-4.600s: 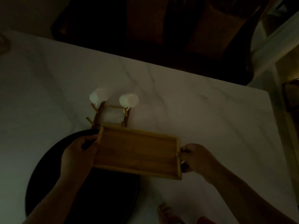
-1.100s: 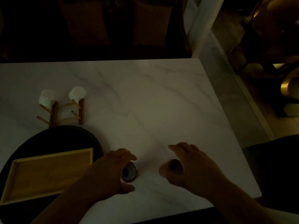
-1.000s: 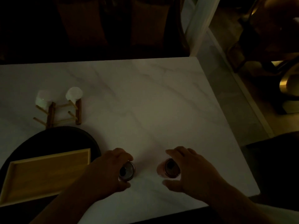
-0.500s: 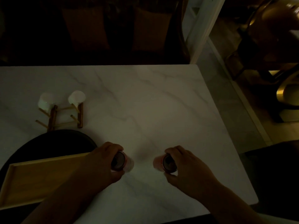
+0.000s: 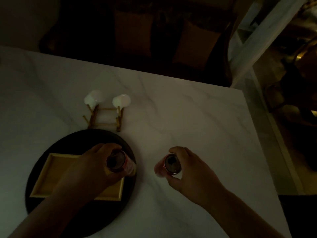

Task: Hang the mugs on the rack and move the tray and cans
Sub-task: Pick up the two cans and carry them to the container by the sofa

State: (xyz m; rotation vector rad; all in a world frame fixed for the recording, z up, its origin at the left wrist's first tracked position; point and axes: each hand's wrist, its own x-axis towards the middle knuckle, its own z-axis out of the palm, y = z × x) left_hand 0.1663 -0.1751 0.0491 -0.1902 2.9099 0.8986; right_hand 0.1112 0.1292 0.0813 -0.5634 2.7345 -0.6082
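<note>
Each hand is closed around an upright can. The left hand [image 5: 96, 162] holds its can [image 5: 118, 163] over the wooden tray's [image 5: 56, 174] right end; the right hand [image 5: 190, 170] grips the other can [image 5: 171, 164] over bare table [image 5: 188, 121], further right of the tray.

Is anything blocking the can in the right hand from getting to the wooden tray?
Only the other can. The right hand holds its can over bare table. Between it and the wooden tray are the left hand and its can, held over the tray's near end. Otherwise the way looks open.
</note>
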